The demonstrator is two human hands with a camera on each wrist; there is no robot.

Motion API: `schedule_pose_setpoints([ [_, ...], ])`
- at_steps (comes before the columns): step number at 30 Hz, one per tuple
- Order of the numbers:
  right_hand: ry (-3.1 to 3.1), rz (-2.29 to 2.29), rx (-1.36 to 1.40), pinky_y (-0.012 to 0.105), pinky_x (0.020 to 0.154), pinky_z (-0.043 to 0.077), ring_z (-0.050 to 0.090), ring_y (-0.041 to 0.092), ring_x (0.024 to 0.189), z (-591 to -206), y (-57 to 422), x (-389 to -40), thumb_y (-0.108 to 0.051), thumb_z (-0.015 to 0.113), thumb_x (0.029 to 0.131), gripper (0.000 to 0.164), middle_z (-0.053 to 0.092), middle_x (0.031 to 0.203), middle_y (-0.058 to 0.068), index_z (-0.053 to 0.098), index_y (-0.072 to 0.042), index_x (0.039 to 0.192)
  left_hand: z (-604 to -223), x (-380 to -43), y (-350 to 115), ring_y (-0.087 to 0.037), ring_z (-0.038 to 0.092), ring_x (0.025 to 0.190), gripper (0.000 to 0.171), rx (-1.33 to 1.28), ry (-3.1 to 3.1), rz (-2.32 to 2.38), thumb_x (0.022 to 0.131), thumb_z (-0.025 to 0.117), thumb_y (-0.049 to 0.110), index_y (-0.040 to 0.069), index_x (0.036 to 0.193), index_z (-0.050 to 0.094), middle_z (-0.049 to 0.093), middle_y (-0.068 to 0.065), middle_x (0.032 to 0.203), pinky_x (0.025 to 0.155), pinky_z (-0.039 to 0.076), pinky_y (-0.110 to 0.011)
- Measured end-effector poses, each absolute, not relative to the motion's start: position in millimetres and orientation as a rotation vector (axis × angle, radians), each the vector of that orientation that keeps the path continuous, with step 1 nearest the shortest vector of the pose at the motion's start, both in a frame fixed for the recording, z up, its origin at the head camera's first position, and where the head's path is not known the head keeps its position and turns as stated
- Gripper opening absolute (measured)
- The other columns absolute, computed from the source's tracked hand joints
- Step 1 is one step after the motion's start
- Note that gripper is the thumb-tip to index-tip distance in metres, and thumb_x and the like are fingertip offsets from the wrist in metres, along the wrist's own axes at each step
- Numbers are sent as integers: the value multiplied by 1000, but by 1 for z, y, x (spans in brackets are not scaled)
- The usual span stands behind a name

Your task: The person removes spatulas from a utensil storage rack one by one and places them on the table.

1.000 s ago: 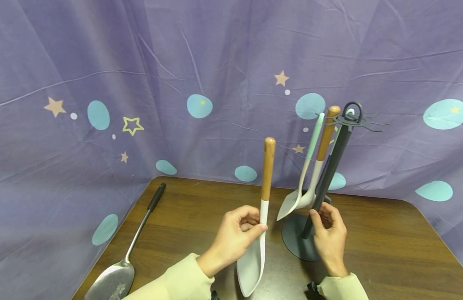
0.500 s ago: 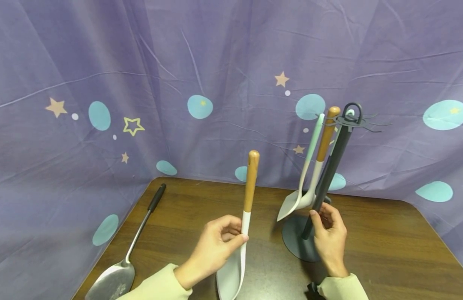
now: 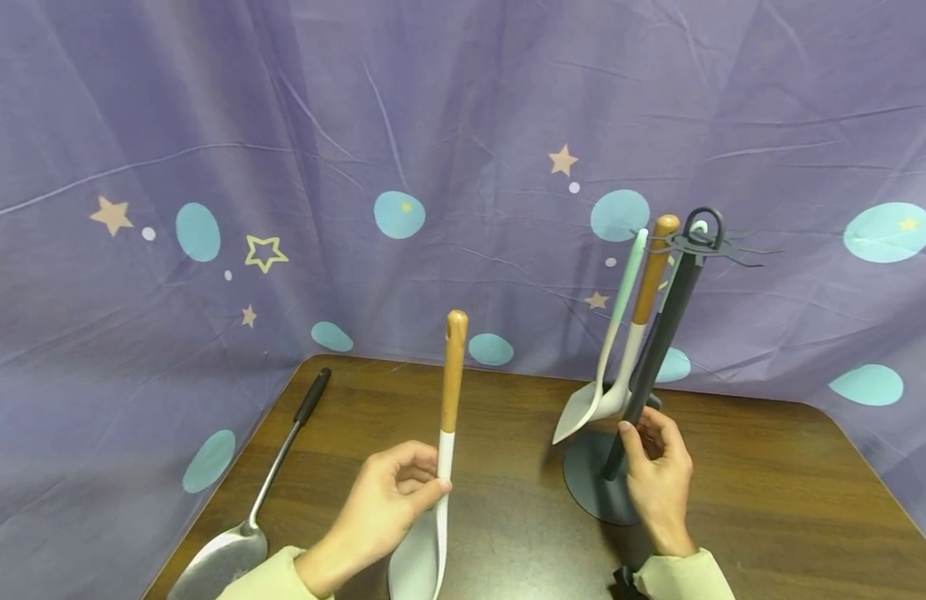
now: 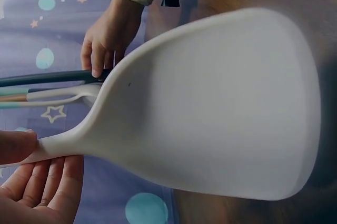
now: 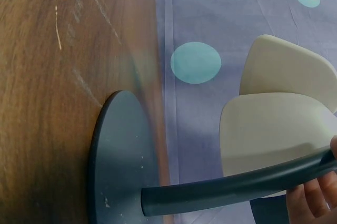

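My left hand (image 3: 380,508) pinches the white neck of a spatula (image 3: 452,379) between thumb and fingers. Its wooden handle points up and its broad white blade (image 4: 221,108) hangs down, filling much of the left wrist view. My right hand (image 3: 660,483) grips the lower post of a dark utensil stand (image 3: 668,333), whose round base (image 5: 124,155) sits on the table. From the stand's hooks hang a mint-handled spatula (image 3: 629,279) and a white utensil with a wooden handle (image 3: 650,287). Another mint handle is mostly hidden behind the post.
A steel wok spatula (image 3: 226,560) with a black grip lies along the left side of the wooden table (image 3: 778,483). Behind the table hangs a purple patterned curtain (image 3: 470,125). Several bare hooks (image 3: 755,250) stick out at the stand's right.
My left hand has carried the wooden-handled spatula left and slightly down, away from the stand. The right hand has kept its hold on the post.
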State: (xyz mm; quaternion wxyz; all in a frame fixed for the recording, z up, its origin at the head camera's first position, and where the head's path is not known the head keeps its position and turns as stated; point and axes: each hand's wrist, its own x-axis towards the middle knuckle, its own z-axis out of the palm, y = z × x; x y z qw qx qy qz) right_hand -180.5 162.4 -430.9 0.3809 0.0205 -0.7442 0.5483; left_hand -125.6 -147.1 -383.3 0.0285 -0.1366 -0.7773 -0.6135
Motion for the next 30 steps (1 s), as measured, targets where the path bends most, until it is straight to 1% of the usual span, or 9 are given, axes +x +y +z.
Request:
schedule_pose_setpoints([
  [6,-1894,1409,57,14,77,50,62,8,82,-431,161,-181,9,65,84,26,64,94,22,60,10,109,-385,-122,-162,-16,66,78,17,-394,-2400,-1885,79,73,-2,-2,94,65,67,-11,85,71,58,-29],
  [13,-1887,1412,65,14,77,50,63,9,81,-433,162,-181,8,65,85,26,64,93,21,60,10,110,-384,-121,-175,-15,66,77,16,-329,-2421,-1830,78,73,-2,1,92,65,67,-10,84,68,58,-28],
  [18,-1886,1414,64,14,76,50,63,10,81,-433,163,-181,8,65,85,25,65,93,22,60,10,110,-382,-122,-184,-16,66,77,17,-270,-2439,-1780,77,74,-2,-1,92,65,66,-9,84,69,58,-27],
  [30,-1886,1418,44,14,77,50,62,8,82,-432,161,-180,9,65,85,25,64,93,22,60,10,109,-388,-130,-204,-13,66,69,17,-125,-2548,-1610,76,75,-3,4,88,66,68,-4,79,64,56,-25],
])
